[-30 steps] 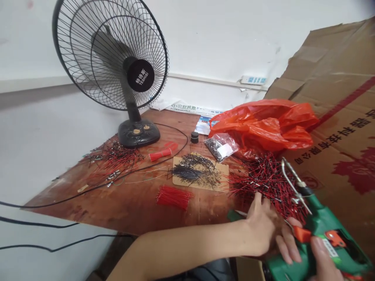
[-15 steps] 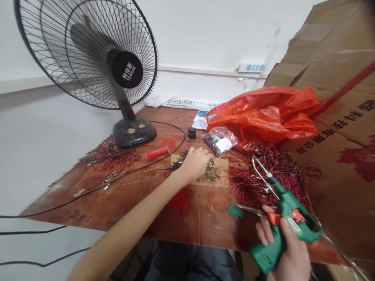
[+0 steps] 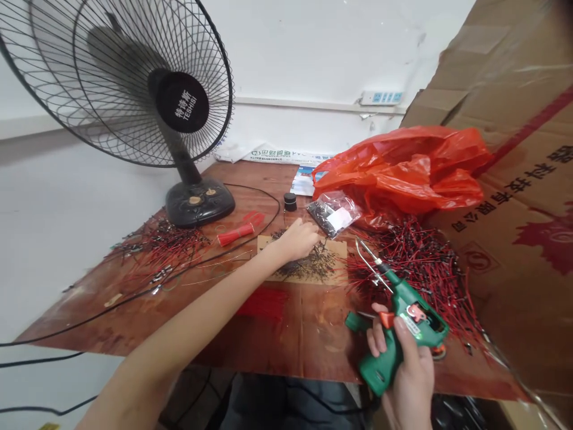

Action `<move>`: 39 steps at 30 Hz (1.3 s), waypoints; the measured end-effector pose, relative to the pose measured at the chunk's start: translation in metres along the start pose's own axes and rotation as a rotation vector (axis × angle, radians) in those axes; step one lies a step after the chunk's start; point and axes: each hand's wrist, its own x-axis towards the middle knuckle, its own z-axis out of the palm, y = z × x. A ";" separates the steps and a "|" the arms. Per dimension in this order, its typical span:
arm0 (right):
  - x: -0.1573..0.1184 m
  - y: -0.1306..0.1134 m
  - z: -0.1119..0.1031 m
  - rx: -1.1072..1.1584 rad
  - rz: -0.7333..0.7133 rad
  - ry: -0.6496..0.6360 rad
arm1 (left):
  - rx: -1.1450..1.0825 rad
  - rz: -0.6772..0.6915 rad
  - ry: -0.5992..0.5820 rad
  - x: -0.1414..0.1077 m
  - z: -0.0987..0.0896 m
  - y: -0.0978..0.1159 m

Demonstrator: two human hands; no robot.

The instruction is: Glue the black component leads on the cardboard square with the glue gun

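Presently, the step in hand looks like picking: left hand [image 3: 301, 240], centre of frame, fingers bent down over small black parts [image 3: 320, 266] on a cardboard sheet [image 3: 341, 273]. Fingertips hidden; cannot tell how far they are parted or whether anything is pinched. Right hand [image 3: 414, 370], lower right, is wrapped round the handle of a green soldering gun [image 3: 404, 295], fingers by the orange trigger [image 3: 386, 319]; pressed or not, unclear.

Gun orientation: long axis diagonal, rear toward lower right, metal tip toward upper left; handle drops to lower left. Tip sits just right of the cardboard.

Judgement: next move calls for a sure pinch on one part, tip kept off the left fingers.
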 end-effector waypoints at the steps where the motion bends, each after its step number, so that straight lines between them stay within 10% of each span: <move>1: 0.001 0.001 0.000 0.000 0.005 -0.003 | 0.002 0.002 -0.005 0.001 0.000 -0.001; 22: 0.003 0.005 -0.007 0.022 -0.016 -0.028 | -0.464 -0.087 0.235 -0.047 -0.006 0.019; 39: 0.008 0.004 -0.002 -0.082 -0.024 -0.015 | -0.319 -0.245 0.072 -0.069 0.012 0.057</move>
